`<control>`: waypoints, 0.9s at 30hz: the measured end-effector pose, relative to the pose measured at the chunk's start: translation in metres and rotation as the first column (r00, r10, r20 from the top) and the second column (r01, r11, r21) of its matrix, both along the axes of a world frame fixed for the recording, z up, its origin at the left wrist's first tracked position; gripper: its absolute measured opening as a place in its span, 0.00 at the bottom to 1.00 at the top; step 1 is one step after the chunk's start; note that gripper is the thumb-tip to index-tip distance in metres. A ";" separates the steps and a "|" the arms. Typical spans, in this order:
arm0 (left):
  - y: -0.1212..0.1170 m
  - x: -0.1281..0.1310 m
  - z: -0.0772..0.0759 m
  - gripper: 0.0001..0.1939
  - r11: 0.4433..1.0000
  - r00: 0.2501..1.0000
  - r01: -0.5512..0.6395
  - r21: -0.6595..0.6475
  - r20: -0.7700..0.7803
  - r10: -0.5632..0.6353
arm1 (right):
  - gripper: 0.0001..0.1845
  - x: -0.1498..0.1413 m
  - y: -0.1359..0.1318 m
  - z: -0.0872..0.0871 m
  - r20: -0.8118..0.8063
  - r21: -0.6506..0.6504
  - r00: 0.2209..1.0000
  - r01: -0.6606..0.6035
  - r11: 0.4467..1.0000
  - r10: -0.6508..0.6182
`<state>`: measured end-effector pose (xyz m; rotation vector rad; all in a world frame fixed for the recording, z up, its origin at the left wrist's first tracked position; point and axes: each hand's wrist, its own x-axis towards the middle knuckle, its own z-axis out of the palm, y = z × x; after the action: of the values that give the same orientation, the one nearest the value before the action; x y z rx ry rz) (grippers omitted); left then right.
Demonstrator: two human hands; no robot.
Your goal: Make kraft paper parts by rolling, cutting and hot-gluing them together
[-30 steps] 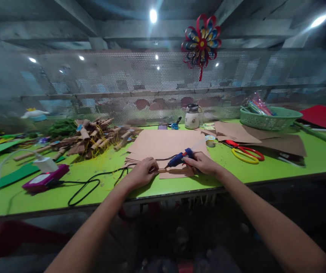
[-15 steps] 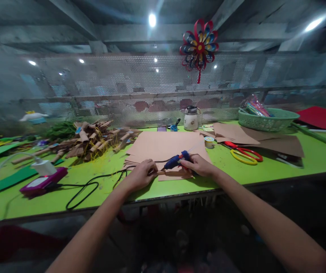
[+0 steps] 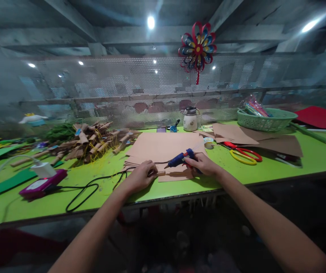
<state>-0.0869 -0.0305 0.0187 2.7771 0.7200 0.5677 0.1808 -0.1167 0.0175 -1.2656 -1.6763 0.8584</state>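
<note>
My right hand is wrapped round the handle of a blue hot glue gun, whose nozzle points left and down. Close to that tip, my left hand is closed on a small brown paper roll; one end of it sticks out to the right of the fingers. Beneath both hands lie sheets of brown kraft paper, stacked unevenly. A black cord runs left across the table from the work area.
Red and yellow scissors lie right of the paper, near a small round tub. Rolled paper tubes are heaped at left, behind a purple power strip. A white jug and green basket stand at the back.
The glue gun has lifted slightly and moved right, so its nozzle is farther from the paper roll. My left hand stays nearly in place.
</note>
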 end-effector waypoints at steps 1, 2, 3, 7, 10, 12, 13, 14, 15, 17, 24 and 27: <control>0.000 0.000 0.000 0.09 1.000 1.000 0.000 0.002 -0.001 0.000 | 0.23 0.000 0.001 -0.001 -0.002 0.001 1.000 0.004 1.000 -0.004; 0.000 0.000 0.000 0.09 1.000 1.000 0.000 0.002 -0.002 0.000 | 0.23 -0.001 0.002 -0.003 0.006 0.001 1.000 0.001 1.000 -0.001; 0.000 0.000 0.000 0.09 1.000 1.000 0.001 0.001 -0.004 -0.001 | 0.23 -0.002 0.003 -0.003 0.018 0.001 1.000 -0.008 1.000 0.008; 0.002 0.000 -0.001 0.09 1.000 1.000 0.004 -0.003 0.000 -0.004 | 0.22 -0.005 0.007 -0.005 0.062 0.024 0.997 -0.047 0.999 0.046; 0.002 0.000 -0.001 0.09 1.000 1.000 0.005 -0.001 -0.002 -0.005 | 0.21 -0.003 0.007 -0.006 0.060 0.036 0.998 -0.024 0.999 0.022; 0.002 0.000 -0.001 0.09 1.000 1.000 0.007 0.003 0.000 -0.007 | 0.22 -0.002 0.006 -0.006 0.035 0.040 0.999 0.001 0.999 -0.003; 0.001 0.000 -0.001 0.09 1.000 1.000 0.007 0.004 0.000 -0.007 | 0.22 -0.002 0.006 -0.005 0.025 0.037 1.000 0.002 0.999 -0.003; 0.001 0.000 -0.001 0.09 1.000 1.000 0.006 0.003 0.001 -0.006 | 0.23 -0.003 0.005 -0.005 0.018 0.030 1.000 -0.006 1.000 0.006; 0.001 -0.001 -0.001 0.09 1.000 1.000 0.004 0.000 0.000 -0.004 | 0.23 -0.004 0.005 -0.004 0.015 0.021 1.000 -0.020 1.000 0.020; 0.002 -0.001 -0.002 0.09 1.000 1.000 0.001 -0.011 0.001 -0.001 | 0.24 -0.008 0.005 -0.003 0.014 0.003 0.999 -0.049 0.999 0.049; 0.004 0.000 -0.004 0.08 1.000 1.000 0.014 -0.019 0.004 -0.014 | 0.25 -0.015 0.007 -0.001 -0.005 -0.021 0.997 -0.081 0.996 0.081; 0.004 0.000 -0.003 0.08 0.999 1.000 0.015 -0.028 0.010 -0.014 | 0.25 -0.014 0.005 0.000 -0.003 -0.023 0.997 -0.073 0.997 0.073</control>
<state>-0.0872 -0.0264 0.0153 2.7494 0.6998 0.5638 0.1665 -0.1113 0.0178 -1.2253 -1.7245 0.9250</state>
